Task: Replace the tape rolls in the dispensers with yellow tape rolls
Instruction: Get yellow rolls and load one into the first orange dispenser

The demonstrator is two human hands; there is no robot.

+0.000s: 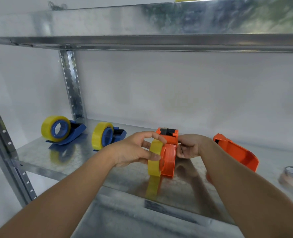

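Forearms reach onto galvanized shelf point(39, 157). Far left of left hand point(135, 148): two blue dispensers point(77, 129), already yellow-loaded. Left hand pinches yellow tape roll point(155, 158), pressing it onto orange dispenser point(169, 152). Right hand point(188, 148) grips dispenser, likely steadying it. Beyond right hand: empty orange dispenser point(236, 153).

A shiny metal shelf point(39, 157) stands by a white wall point(176, 91). Another metal shelf point(142, 23) sits above it. A metal post with small holes point(72, 86) joins them.
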